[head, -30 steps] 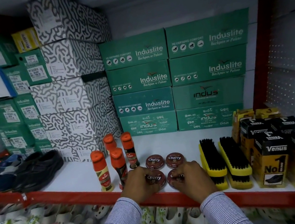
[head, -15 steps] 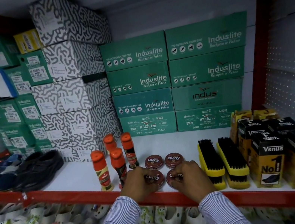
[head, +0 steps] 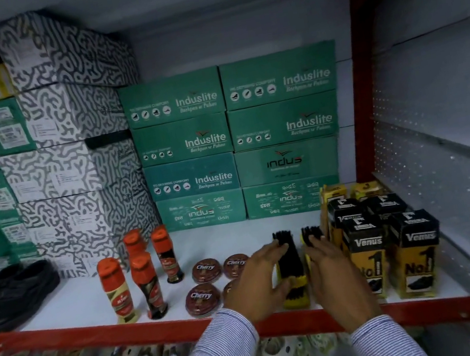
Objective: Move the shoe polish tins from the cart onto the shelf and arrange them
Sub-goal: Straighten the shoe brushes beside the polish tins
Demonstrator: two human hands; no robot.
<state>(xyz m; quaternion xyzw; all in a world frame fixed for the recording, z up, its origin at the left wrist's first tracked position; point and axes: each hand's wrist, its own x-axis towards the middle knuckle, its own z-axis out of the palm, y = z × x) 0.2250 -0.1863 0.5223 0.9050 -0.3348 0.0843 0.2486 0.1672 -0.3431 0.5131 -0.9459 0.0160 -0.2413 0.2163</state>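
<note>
Four round red-brown Cherry shoe polish tins lie flat in a two-by-two group on the white shelf (head: 231,236): back left tin (head: 206,270), back right tin (head: 236,265), front left tin (head: 202,300), and a front right tin (head: 230,287) mostly hidden behind my left hand. My left hand (head: 257,283) lies with spread fingers against the left side of a yellow-and-black shoe brush (head: 290,265). My right hand (head: 333,273) rests flat over the second brush (head: 310,232), just right of the first. Neither hand touches a tin.
Several orange-capped liquid polish bottles (head: 146,287) stand left of the tins. Yellow-and-black Venus boxes (head: 416,252) fill the right end. Green Induslite shoe boxes (head: 234,143) line the back, patterned boxes (head: 69,169) and black shoes (head: 12,295) sit left. The shelf has a red front lip (head: 98,333).
Both hands left the two front tins and moved right onto the two shoe brushes. The view shifted closer and to the right.
</note>
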